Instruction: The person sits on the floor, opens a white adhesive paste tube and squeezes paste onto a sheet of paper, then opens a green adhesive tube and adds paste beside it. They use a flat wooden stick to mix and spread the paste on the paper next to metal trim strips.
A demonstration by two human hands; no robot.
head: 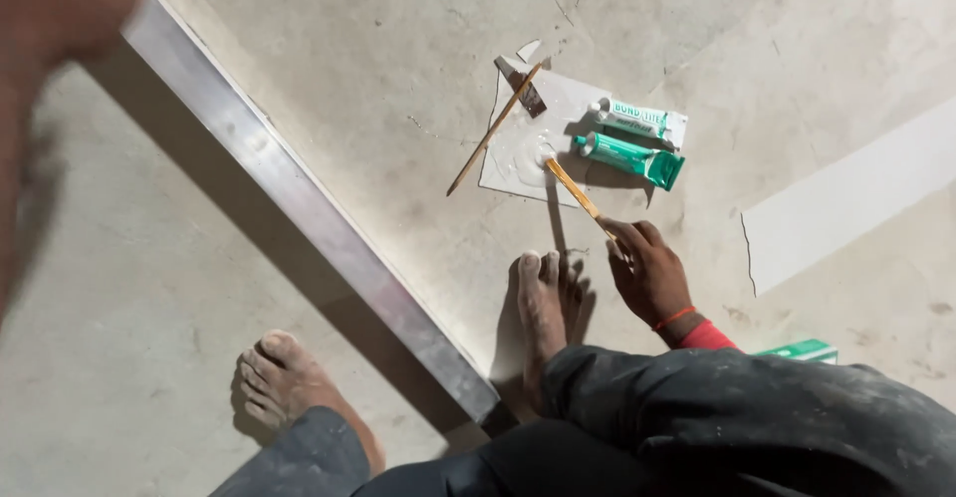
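- The work sits on a bare, pale grey concrete floor (378, 69), dusty and marked with thin cracks and scuffs; strong light throws hard shadows across it.
- One small white square tile (518, 153) lies flat on the floor and serves as landmark; a wet white blob sits near its middle.
- One long silver aluminium bar (299, 198) runs diagonally across the floor, well to the left of the tile.
- Two tubes lie at the tile's right edge: one white tube with green print (642, 121) and, just below it, one green tube (629, 158), side by side and nearly touching.
- Two thin wooden sticks: one loose stick (493, 130) lies slanted over the tile's left edge; the held stick (576, 193) has its tip in the blob.
- One small dark flat scrap (522, 87) rests at the tile's top corner.
- One pale flat strip (846, 198) lies well to the right of the tile.
- One green and white carton (809, 350) peeks out below and right of the tile, beside the dark trouser leg.
- Two bare feet stand below the tile, one on each side of the bar's near end.
- The right hand (649, 273), with a red cord at the wrist, has its grip pinched on the held stick's lower end.
- The left hand (55, 19) is a blur at the top left corner, far from the tile; its grip cannot be told.
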